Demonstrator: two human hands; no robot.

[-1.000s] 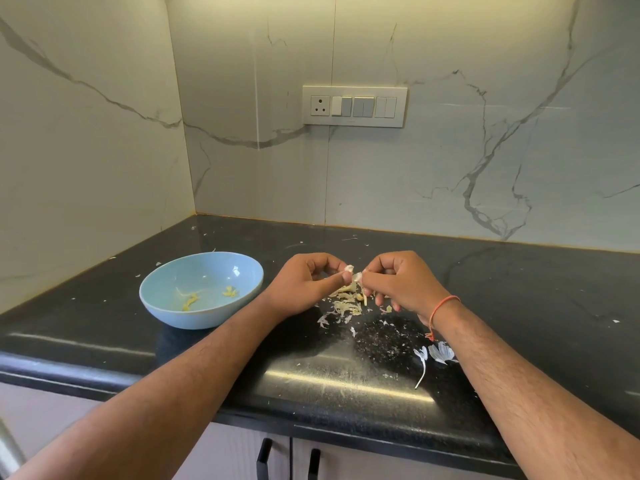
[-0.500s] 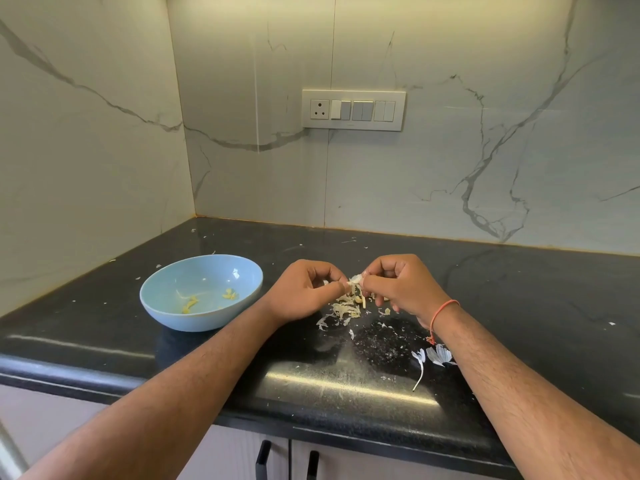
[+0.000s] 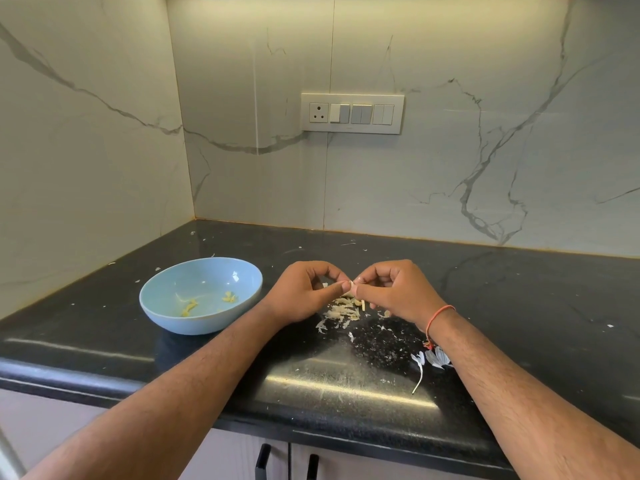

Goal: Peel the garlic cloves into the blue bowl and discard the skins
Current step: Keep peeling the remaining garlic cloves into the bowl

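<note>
Just right of the frame's centre, the left hand [image 3: 300, 293] and the right hand [image 3: 394, 293] meet fingertip to fingertip, each pinching the same garlic clove [image 3: 352, 285] — only a sliver of white shows between the thumbs, the rest being hidden by the curled fingers. The shared grip looks like one hand steadying the clove while the other works the skin loose, though which does which cannot be told. The hands are held directly above the heap of skins [image 3: 341, 310] on the black counter [image 3: 519, 299], probably so that whatever flakes off drops onto the same pile and can be swept away in one go. The blue bowl [image 3: 162, 308] sits at centre left, just beside the left wrist — near enough for a short reach once the clove is bare. A few pale yellow pieces already lie inside it, so the job seems under way. More skins and a thin stalk [image 3: 419, 374] lie lower right, by the right forearm, and small flecks are scattered across the counter
</note>
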